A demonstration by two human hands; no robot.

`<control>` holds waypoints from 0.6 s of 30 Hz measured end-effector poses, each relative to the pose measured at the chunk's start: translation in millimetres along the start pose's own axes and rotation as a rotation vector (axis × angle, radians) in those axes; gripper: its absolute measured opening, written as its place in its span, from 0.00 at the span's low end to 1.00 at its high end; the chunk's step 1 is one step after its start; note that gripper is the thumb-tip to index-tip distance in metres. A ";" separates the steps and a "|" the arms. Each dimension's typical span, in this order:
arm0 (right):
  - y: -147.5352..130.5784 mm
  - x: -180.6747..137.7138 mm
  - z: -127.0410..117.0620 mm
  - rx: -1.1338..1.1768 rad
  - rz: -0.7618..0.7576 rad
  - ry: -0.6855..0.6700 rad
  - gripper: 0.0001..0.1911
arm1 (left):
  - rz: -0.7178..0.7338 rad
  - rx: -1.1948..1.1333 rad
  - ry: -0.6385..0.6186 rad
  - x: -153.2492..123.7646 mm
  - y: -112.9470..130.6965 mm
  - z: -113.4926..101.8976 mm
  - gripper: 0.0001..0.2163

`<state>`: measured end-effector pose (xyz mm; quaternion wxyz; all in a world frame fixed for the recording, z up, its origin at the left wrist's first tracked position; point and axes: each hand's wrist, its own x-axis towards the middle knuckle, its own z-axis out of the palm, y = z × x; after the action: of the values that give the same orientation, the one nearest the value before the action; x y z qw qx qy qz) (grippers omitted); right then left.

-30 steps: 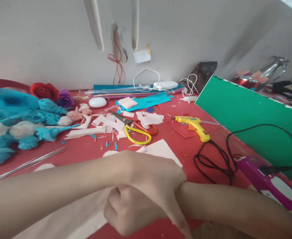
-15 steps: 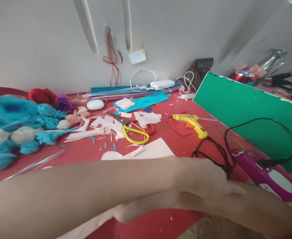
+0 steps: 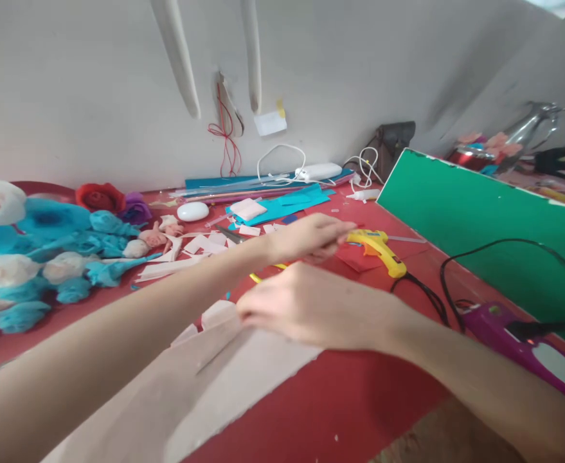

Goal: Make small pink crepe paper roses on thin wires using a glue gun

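My left hand (image 3: 311,236) reaches across the red table (image 3: 359,399) with its fingers stretched out. The fingertips are right at the rear end of the yellow glue gun (image 3: 376,247), and nothing shows in the hand. My right hand (image 3: 311,307) comes in from the right, below the left forearm. It rests on a large pale pink paper sheet (image 3: 205,386), and its fingers are closed on the sheet's upper edge. The sheet lies creased toward the near left corner. The scissors are mostly hidden behind my left arm; only a bit of yellow handle (image 3: 253,278) shows.
Blue, white and red paper flowers (image 3: 45,251) pile up at the left. Paper scraps (image 3: 200,244) and teal sheets (image 3: 282,199) lie at the back. A green board (image 3: 479,225) leans at the right, with a black cord (image 3: 504,257) and a purple device (image 3: 528,347) near it.
My arms have uncrossed. My left hand rose and moved back to the glue gun. My right hand shifted left and forward onto the sheet, which now shows in front.
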<state>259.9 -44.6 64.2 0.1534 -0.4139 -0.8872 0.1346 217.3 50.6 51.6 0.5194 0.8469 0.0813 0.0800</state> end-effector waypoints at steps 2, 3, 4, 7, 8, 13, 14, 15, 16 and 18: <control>11.0 -4.1 -17.3 0.178 0.155 0.132 0.08 | -0.024 -0.105 0.130 -12.8 -8.8 -15.4 0.13; 17.0 -5.8 -25.3 0.312 0.255 0.248 0.07 | -0.022 -0.154 0.188 -18.3 -12.6 -19.4 0.13; 22.9 -7.2 -32.2 0.369 0.300 0.313 0.07 | -0.014 -0.199 0.223 -22.8 -15.9 -21.1 0.12; 37.9 -9.1 -44.3 0.473 0.373 0.413 0.09 | 0.025 -0.304 0.302 -31.0 -21.4 -17.7 0.12; 42.0 -9.3 -45.5 0.506 0.399 0.429 0.10 | 0.037 -0.325 0.327 -32.4 -21.7 -15.3 0.13; 58.6 -10.6 -42.0 0.691 0.533 0.453 0.09 | 0.057 -0.331 0.475 -38.7 -14.1 -5.5 0.14; 61.1 -11.0 -41.5 0.729 0.551 0.446 0.09 | 0.054 -0.318 0.498 -40.2 -12.3 -4.6 0.12; 63.2 -11.4 -41.3 0.766 0.565 0.436 0.09 | 0.046 -0.303 0.517 -41.6 -10.8 -3.9 0.11; 64.8 -11.8 -41.5 0.800 0.578 0.424 0.09 | 0.034 -0.286 0.540 -42.8 -9.8 -3.4 0.11; 66.3 -12.3 -42.4 0.854 0.600 0.395 0.10 | 0.000 -0.244 0.594 -44.7 -9.4 -3.2 0.09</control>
<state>329.7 -8.2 76.8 0.4258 -0.5666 -0.5516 0.4398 172.5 47.7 42.4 0.5706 0.7180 0.2192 0.3330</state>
